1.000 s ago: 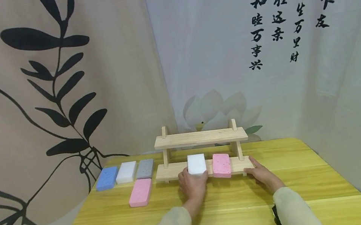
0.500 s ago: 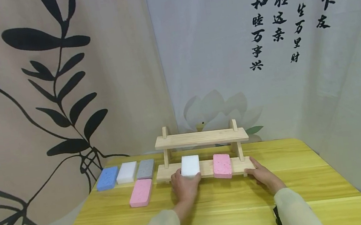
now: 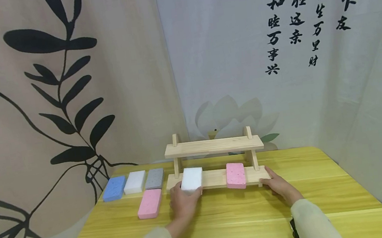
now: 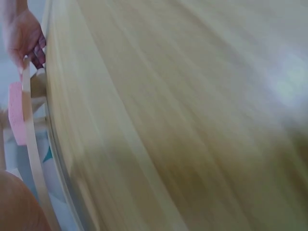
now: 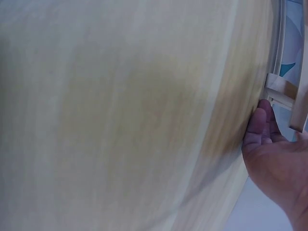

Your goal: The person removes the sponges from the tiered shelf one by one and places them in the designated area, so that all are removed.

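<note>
A two-tier wooden display shelf [image 3: 212, 146] stands on the table. My left hand [image 3: 183, 203] grips a white sponge [image 3: 191, 179] by its sides, over the left part of the lower board. On the same board, farther right, leans a pink speckled sponge [image 3: 235, 175]. With my right hand [image 3: 282, 188] I hold the right end of the lower board, thumb at the edge; the right wrist view shows the fingers [image 5: 259, 124] curled below it, close to the shelf's foot. Only part of the left hand [image 4: 19, 207] shows in the left wrist view.
Left of the shelf lie a blue sponge [image 3: 114, 188], another white sponge [image 3: 135, 182] and a grey sponge [image 3: 154, 179] in a row. A second pink sponge [image 3: 150, 204] lies in front of the grey one. A printed curtain [image 3: 225, 50] hangs behind the wooden table [image 3: 249, 228].
My left hand has moved left along the lower board with the white sponge, widening the distance to the pink one. The right hand has stayed at the board's right end.
</note>
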The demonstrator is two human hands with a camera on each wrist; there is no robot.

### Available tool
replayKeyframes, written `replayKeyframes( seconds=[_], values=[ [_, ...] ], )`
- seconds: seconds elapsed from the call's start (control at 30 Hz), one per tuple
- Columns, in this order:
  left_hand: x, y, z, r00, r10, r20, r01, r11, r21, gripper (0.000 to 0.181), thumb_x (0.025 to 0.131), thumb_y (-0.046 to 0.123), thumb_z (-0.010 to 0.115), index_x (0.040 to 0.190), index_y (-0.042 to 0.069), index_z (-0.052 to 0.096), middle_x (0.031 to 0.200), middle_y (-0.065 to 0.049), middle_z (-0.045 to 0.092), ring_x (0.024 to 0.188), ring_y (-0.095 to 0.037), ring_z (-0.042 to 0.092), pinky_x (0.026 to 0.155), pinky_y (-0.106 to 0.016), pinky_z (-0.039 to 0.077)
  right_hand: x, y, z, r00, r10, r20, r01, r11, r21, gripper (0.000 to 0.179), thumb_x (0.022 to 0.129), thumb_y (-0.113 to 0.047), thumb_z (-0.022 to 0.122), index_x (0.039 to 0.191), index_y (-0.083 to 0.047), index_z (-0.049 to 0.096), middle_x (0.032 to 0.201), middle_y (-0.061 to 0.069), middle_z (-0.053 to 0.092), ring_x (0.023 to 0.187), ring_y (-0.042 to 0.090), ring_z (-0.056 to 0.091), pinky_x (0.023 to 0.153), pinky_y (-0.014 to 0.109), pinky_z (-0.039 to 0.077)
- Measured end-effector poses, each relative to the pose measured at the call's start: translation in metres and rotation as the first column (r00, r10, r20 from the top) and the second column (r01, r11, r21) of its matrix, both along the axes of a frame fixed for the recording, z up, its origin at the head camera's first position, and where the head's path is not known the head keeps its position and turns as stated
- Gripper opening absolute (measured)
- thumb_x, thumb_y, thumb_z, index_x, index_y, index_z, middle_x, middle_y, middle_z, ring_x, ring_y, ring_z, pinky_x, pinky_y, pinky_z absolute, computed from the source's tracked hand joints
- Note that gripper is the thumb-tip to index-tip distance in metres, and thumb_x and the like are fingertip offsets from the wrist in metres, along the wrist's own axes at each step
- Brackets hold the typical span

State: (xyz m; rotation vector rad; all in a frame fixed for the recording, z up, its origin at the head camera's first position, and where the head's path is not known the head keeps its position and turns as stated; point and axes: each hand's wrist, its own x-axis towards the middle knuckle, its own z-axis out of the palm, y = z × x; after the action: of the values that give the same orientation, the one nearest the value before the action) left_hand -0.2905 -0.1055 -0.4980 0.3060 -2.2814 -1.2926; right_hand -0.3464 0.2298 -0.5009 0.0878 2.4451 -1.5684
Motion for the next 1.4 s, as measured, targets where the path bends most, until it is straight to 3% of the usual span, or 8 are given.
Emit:
replayKeyframes(
  seconds=[0.27,0.6,0.77,0.93,1.07,1.4],
  values=[
    [0.006,-0.041,-0.003,1.0,-0.003,0.015,0.004,0.999,-0.052,0.075,0.074,0.036,0.084,0.128,-0.006,0.054,0.112,-0.022,0.055,0.099,-0.035,0.053,0.08,-0.048,0.043,-0.001,0.001,-0.002,1.0,0.004,-0.008,-0.004,1.0,0.001,0.082,0.101,-0.034,0.054,0.16,-0.015,0.0,0.16,0.03,0.002,0.138,0.046,0.027,0.097,0.052,0.041],
    [0.016,-0.086,0.008,0.998,0.006,0.06,-0.002,0.997,-0.077,0.075,0.079,0.035,0.08,0.132,-0.009,0.05,0.121,-0.027,0.052,0.107,-0.041,0.052,0.084,-0.054,0.04,-0.002,0.001,-0.003,1.0,0.002,-0.003,-0.002,1.0,-0.01,0.082,0.101,-0.034,0.054,0.16,-0.015,0.0,0.16,0.03,0.002,0.139,0.047,0.027,0.098,0.054,0.04],
    [0.015,-0.119,0.01,0.997,-0.009,0.075,0.013,0.998,-0.058,0.078,0.083,0.034,0.078,0.136,-0.012,0.044,0.125,-0.031,0.048,0.11,-0.044,0.049,0.09,-0.056,0.043,-0.002,0.001,-0.003,1.0,-0.007,0.004,0.007,1.0,-0.01,0.082,0.101,-0.034,0.054,0.16,-0.015,0.001,0.159,0.03,0.003,0.137,0.045,0.03,0.098,0.053,0.04],
    [0.012,-0.156,0.008,0.996,-0.017,0.083,0.022,0.998,-0.059,0.081,0.084,0.032,0.077,0.139,-0.014,0.038,0.129,-0.033,0.044,0.117,-0.047,0.044,0.099,-0.06,0.039,-0.002,0.001,-0.003,1.0,0.0,0.002,0.0,1.0,-0.016,0.083,0.1,-0.034,0.054,0.16,-0.015,0.0,0.159,0.031,0.003,0.137,0.047,0.029,0.1,0.055,0.039],
    [0.014,-0.18,0.005,0.992,-0.01,0.129,0.019,0.997,-0.07,0.086,0.086,0.034,0.074,0.143,-0.014,0.032,0.133,-0.035,0.04,0.121,-0.049,0.041,0.102,-0.062,0.036,-0.001,0.002,-0.003,1.0,0.005,-0.004,-0.005,1.0,-0.012,0.083,0.1,-0.034,0.054,0.16,-0.014,0.0,0.159,0.03,0.003,0.138,0.048,0.029,0.1,0.056,0.04],
    [0.025,-0.218,-0.003,0.98,0.002,0.201,0.013,0.997,-0.073,0.089,0.087,0.033,0.073,0.145,-0.017,0.026,0.138,-0.039,0.034,0.124,-0.052,0.038,0.105,-0.064,0.032,-0.001,0.002,-0.002,1.0,0.009,-0.014,-0.009,1.0,-0.001,0.082,0.101,-0.034,0.054,0.16,-0.014,0.001,0.16,0.029,0.004,0.136,0.045,0.032,0.095,0.052,0.042]
  ],
)
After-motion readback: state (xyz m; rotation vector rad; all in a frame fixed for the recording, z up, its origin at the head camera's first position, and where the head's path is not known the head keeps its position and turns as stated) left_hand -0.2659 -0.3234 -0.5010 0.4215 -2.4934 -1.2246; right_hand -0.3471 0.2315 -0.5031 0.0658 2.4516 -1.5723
